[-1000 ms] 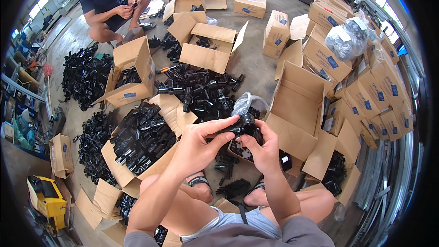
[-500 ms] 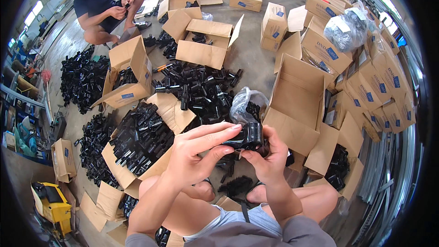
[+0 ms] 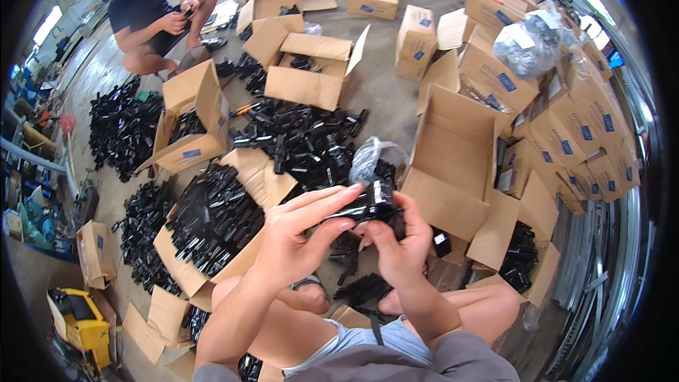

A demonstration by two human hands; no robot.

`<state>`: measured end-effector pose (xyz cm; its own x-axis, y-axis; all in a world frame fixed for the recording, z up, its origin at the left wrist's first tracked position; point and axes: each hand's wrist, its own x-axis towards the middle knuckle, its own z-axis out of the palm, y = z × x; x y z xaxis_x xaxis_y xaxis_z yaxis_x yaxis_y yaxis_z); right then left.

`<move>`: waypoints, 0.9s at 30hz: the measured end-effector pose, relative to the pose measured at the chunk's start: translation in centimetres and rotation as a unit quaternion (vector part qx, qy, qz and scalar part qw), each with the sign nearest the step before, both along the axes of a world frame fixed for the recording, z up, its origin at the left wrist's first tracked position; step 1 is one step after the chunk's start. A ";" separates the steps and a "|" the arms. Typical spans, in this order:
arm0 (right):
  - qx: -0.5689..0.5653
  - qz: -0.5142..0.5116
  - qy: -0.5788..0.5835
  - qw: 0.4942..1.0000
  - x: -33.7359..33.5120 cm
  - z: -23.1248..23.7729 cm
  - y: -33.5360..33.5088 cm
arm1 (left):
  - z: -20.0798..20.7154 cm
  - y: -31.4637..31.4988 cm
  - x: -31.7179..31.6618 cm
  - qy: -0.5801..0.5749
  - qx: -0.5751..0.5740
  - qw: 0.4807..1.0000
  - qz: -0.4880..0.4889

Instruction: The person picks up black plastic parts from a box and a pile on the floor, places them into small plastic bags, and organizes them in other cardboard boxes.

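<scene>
A bank of stacked cartons (image 3: 587, 124) fills the right side of the floor (image 3: 382, 85), its outer edge curving close to the dark rim. At upper left, another person (image 3: 145, 10) crouches, cut off at the top edge; what that person holds is too small to make out. A loose heap of black pieces (image 3: 300, 141) lies beyond the hands, between an open, bare-sided carton (image 3: 456, 138) to the right and a carton packed with black pieces (image 3: 219, 219) to the left. Just beyond the hands sits a clear plastic bag (image 3: 366, 159), partly covered. The left hand (image 3: 300, 230) and right hand (image 3: 402, 244) are raised above the lap, both closed on one glossy black part (image 3: 380, 201). Its long axis runs crosswise between them, rising slightly rightward: the thick, round end points right, the narrower stem left. Left fingers lie over the stem with the thumb beneath; the right thumb and forefinger flank the thick end. The stem's tip is hidden, as are several right fingertips.
</scene>
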<state>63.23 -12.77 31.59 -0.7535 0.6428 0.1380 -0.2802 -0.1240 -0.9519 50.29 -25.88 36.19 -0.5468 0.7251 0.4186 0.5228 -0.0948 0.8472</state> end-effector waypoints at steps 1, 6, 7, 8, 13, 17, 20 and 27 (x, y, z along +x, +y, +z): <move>-0.019 0.010 -0.018 1.000 -0.1 -0.3 0.0 | -0.1 -0.1 -0.1 -0.024 -0.010 1.000 0.001; -0.023 0.071 -0.013 0.997 -0.4 0.3 0.6 | -0.2 -0.6 -0.2 -0.219 0.025 0.975 -0.025; -0.031 0.060 -0.019 0.998 -0.5 0.2 0.3 | -0.1 -0.7 -0.1 -0.266 0.012 0.963 -0.032; -0.038 0.049 -0.025 0.998 -0.6 0.2 0.2 | 0.0 -0.6 -0.1 -0.313 -0.001 0.949 -0.037; -0.012 -0.005 -0.017 1.000 -1.2 -0.9 0.2 | -0.3 0.0 0.1 -0.285 -0.025 0.958 -0.013; -0.036 -0.032 0.008 0.999 -1.7 -1.0 0.3 | -0.3 0.5 0.3 -0.206 -0.043 0.978 0.005; -0.015 -0.039 -0.018 0.999 -2.4 -0.2 0.6 | 1.0 0.5 0.3 -0.171 -0.087 0.981 0.019; -0.054 0.139 -0.003 0.989 -3.1 -1.2 2.7 | -5.4 0.1 -1.0 -0.189 -0.043 0.977 0.091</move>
<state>60.17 -10.05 30.38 -0.9040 0.4209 0.0756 -0.2157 -0.2962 -0.9305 49.27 -25.74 30.80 -0.7734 0.6253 0.1042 0.1726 0.0495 0.9838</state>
